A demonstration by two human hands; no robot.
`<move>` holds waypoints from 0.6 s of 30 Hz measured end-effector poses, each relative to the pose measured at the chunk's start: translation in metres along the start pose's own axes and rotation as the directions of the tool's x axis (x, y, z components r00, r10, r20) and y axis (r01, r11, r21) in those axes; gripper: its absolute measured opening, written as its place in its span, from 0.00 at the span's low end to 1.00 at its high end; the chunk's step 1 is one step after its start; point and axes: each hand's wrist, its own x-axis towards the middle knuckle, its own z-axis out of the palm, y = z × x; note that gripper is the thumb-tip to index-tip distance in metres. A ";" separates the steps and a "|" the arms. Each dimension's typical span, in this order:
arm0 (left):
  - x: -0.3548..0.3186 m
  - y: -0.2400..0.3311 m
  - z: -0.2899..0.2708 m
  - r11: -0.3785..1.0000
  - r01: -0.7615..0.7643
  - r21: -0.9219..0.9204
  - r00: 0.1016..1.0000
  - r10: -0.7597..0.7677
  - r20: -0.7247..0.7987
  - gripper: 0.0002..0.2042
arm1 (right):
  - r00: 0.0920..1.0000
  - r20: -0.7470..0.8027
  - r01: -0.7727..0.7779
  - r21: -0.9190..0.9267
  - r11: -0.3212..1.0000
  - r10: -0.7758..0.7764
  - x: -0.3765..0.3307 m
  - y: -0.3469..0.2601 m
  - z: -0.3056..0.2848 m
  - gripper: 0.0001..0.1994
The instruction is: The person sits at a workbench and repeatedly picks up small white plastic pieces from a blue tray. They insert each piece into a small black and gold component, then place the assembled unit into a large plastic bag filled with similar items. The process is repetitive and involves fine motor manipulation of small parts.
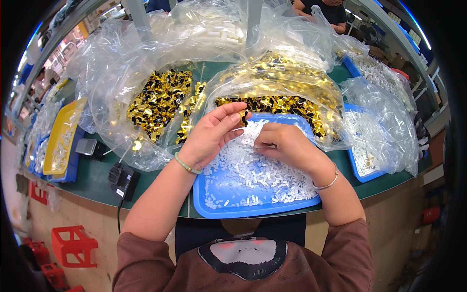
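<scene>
- Clock read from the middle of the blue tray (258,213), with 12 farthest from the wearer.
- Left hand (211,134) raised at 10; the gold-and-black part (244,118) is pinched between thumb and finger, above the tray's 12 o'clock edge.
- Right hand (289,143) at 2, just beside it, fingertips bunched over the white pieces (294,182); whether one is gripped cannot be told.
- Risk, as judged: the part could be dropped among the white pieces if the fingertip pinch is loosened.
- Several pieces might be picked up at once, since they are small and densely heaped.
- Gold parts (160,102) at 10 might be spilled if their slack clear bag is caught by the left forearm.
- Surface: green table (153,177), covered in places by bags; a black power adapter (121,180) is set at 9, a yellow tray (73,117) between 9 and 10, a smaller blue tray (357,171) near 3.
- Room: a red stool (73,246) is seen on the floor at 8; another person (331,12) at 1, partly cut off.
</scene>
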 end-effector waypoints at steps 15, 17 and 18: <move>0.000 -0.001 -0.003 0.999 -0.002 -0.039 1.000 0.001 -0.030 0.18 | 0.999 -0.039 0.007 0.078 0.997 -0.004 0.003 -0.002 0.001 0.06; -0.001 0.000 -0.001 1.000 -0.002 0.001 1.000 0.002 -0.014 0.18 | 0.998 -0.070 0.004 0.130 0.992 0.006 0.003 0.000 -0.001 0.05; -0.003 0.001 0.002 0.999 -0.002 0.039 1.000 0.002 -0.003 0.18 | 0.996 -0.086 0.003 0.155 0.988 0.011 0.003 0.001 -0.001 0.05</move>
